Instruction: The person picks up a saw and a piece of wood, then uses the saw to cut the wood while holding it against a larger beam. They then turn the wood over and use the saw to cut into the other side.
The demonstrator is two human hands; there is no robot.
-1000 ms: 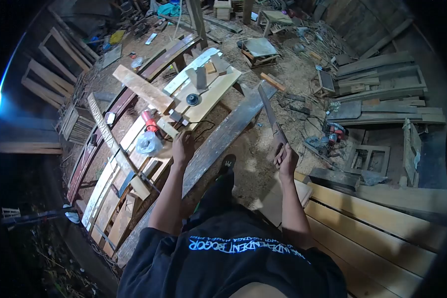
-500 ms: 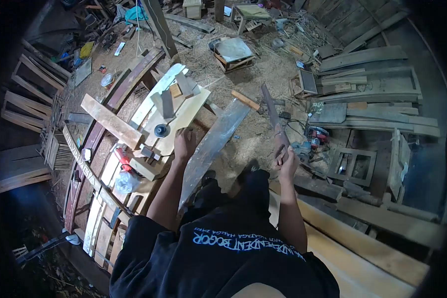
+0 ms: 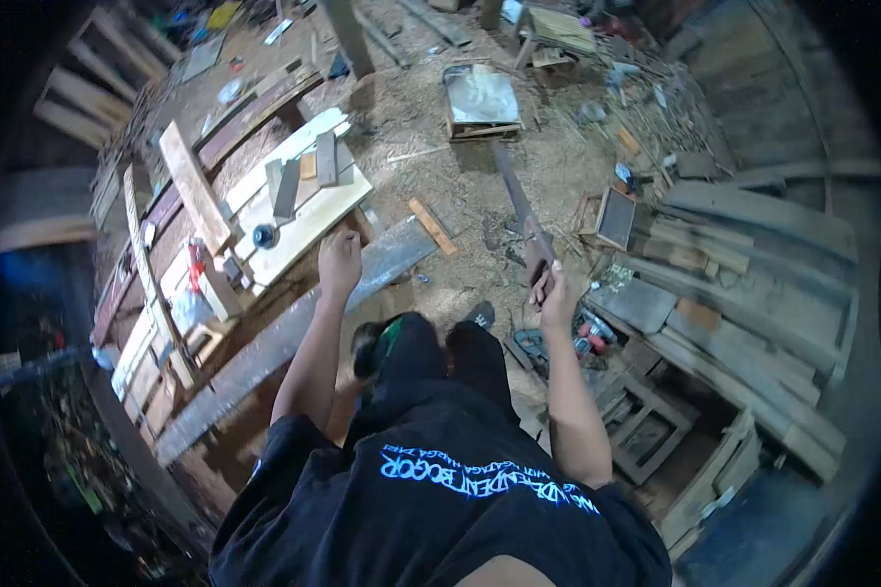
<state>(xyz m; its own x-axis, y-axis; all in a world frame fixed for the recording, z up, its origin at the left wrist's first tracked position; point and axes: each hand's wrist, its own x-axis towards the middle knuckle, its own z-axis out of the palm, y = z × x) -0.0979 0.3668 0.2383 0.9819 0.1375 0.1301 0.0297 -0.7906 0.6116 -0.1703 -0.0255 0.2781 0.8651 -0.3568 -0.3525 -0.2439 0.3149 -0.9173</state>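
Note:
My right hand grips the handle end of a long, dark, tapering handsaw, its narrow end pointing away from me over the floor. My left hand is closed in a loose fist above the near edge of the workbench, and nothing shows in it. Close to that hand lies a pale board on the bench. On or beside the board are a round black object, a dark flat wood piece and a small tan block.
A long grey plank slants along the bench's near side. A red tool lies on the bench. Ahead stands a low box with a pale top. Stacked boards and a wooden frame are at the right. Sawdust and scraps litter the floor.
My view has turned and shifted, and my legs have moved in a step. My left hand has curled and sits off the board's edge. The handsaw remains in my right hand.

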